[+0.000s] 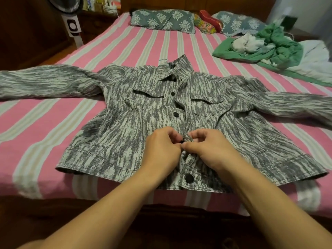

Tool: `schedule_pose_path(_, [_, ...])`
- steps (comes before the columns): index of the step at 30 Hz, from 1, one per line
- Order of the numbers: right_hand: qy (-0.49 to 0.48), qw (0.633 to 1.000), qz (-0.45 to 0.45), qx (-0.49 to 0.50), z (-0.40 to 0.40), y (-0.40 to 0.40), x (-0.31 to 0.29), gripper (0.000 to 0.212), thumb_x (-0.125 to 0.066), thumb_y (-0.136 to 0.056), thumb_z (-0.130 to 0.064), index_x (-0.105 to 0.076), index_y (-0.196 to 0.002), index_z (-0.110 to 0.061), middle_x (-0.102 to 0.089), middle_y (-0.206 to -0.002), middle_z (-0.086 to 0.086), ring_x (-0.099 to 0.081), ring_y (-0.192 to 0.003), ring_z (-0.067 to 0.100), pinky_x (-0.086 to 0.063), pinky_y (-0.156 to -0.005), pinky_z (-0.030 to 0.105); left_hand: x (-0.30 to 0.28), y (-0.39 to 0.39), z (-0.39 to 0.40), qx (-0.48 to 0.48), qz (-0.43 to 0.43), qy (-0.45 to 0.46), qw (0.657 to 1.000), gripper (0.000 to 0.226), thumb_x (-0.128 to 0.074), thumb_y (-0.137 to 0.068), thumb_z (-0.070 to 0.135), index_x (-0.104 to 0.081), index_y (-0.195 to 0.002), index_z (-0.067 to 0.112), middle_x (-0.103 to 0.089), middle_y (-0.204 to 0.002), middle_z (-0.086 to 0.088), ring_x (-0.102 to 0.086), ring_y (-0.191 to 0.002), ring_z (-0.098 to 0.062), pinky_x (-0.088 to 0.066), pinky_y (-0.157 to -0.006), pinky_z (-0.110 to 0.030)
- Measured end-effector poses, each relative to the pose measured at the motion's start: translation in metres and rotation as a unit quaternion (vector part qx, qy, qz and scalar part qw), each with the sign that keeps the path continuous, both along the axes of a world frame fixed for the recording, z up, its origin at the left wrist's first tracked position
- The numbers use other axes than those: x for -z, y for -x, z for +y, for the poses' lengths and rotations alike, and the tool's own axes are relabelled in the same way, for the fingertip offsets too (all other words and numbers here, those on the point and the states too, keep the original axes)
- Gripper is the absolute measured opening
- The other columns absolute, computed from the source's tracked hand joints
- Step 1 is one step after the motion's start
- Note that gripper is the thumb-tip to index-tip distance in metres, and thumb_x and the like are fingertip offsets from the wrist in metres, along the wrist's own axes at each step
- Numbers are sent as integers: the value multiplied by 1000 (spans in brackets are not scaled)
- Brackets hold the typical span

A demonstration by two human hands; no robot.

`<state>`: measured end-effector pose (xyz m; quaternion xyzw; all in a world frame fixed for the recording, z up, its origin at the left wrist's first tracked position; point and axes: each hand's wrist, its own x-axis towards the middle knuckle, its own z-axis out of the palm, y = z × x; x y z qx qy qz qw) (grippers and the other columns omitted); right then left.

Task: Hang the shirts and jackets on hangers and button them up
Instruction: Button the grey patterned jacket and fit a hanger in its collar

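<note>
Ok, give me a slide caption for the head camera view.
Both hands, left and right, pinch the grey-and-white patterned jacket's front placket on a pink striped bedsheet.

Both forearms bare, no sleeves in view; left hand (162, 150), right hand (212, 148) seemingly without rings.

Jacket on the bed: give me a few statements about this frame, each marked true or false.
1. The jacket lies flat on the striped bed. True.
2. Both hands pinch the jacket front. True: left hand, right hand.
3. The jacket hangs on a rail. False: it lies on the bed.
4. The green clothes pile covers the jacket. False: it lies apart, further back on the right.
</note>
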<state>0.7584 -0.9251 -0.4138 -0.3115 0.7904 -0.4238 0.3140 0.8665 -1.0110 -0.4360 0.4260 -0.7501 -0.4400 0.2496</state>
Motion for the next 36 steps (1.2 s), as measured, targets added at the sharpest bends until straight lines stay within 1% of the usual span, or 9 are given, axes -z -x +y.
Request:
schedule_pose_path(5, [7, 997, 46, -58, 4, -4, -3, 8, -72, -90, -29, -68, -94, -25, -62, -68, -1, -50, -55, 8, -42, -53, 25, 0, -5, -6, -3, 83, -179, 980, 18, -81, -80, -3, -71, -78, 12, -72, -74, -6, -68, -69, -18, -60, -69, -35])
schedule_pose_path(11, [-23, 994, -36, -103, 4, 14, -7, 24, -59, -93, -5, -70, -96, -26, -72, -74, -2, -58, -67, 14, -45, -67, 32, -1, -4, -7, 8, 52, -152, 987, 16, -73, -86, -1, -70, -88, 14, -67, -75, -1, -62, -65, -12, -55, -66, -31])
schedule_pose_path(14, [-17, 994, 34, -102, 1, 8, -4, 20, -59, -93, -9, -67, -93, -28, -64, -65, -4, -47, -49, 10, -38, -48, 23, -6, -3, -10, -1, 99, -238, 966, 3, -65, -91, 5, -67, -91, 6, -65, -69, -2, -61, -55, -12, -57, -61, -30])
schedule_pose_path(16, [-4, 993, 69, -92, -1, -1, 0, 20, -58, -91, -8, -65, -96, -27, -62, -64, -3, -46, -43, 8, -38, -40, 23, -8, -2, -12, 2, 110, -269, 957, 16, -69, -94, 18, -69, -91, 2, -66, -66, -3, -59, -52, -11, -53, -55, -27])
schedule_pose_path(19, [15, 990, 125, -66, -5, -10, 8, 19, -59, -86, -11, -61, -93, -29, -65, -65, -2, -58, -51, 12, -56, -51, 35, -8, 0, -12, -9, 86, -255, 963, 15, -78, -88, 19, -73, -85, 5, -71, -72, -9, -59, -57, -13, -48, -57, -27])
schedule_pose_path(25, [44, 981, 146, -122, -5, 7, 11, 16, -62, -94, -17, -62, -100, -32, -63, -75, -7, -55, -59, 8, -52, -55, 28, -12, 0, -12, -68, 125, -374, 916, 7, -64, -93, -2, -70, -94, 0, -72, -95, -17, -63, -82, -22, -52, -64, -30])
schedule_pose_path(29, [95, 933, 290, -189, 4, 27, 10, 30, -64, -95, -16, -70, -116, -36, -57, -104, -18, -55, -95, -1, -51, -86, 20, -12, -1, -15, -69, 117, -430, 892, 11, -64, -94, 2, -72, -100, 2, -72, -116, -17, -60, -95, -23, -51, -71, -30])
schedule_pose_path(32, [141, 872, 386, -267, -1, 33, 7, 37, -66, -91, -9, -72, -121, -29, -63, -103, -14, -61, -90, 6, -53, -78, 21, -14, -3, -17, -49, 99, -437, 893, 15, -58, -95, -3, -72, -99, 1, -73, -101, -14, -59, -87, -20, -50, -69, -29])
schedule_pose_path(36, [131, 727, 542, -399, -13, 47, -11, 39, -69, -87, -4, -71, -124, -17, -73, -98, 1, -66, -69, 14, -54, -61, 23, -18, -4, -18, -28, 92, -454, 886, 16, -58, -97, -1, -72, -103, 1, -71, -98, -10, -57, -85, -18, -49, -66, -27])
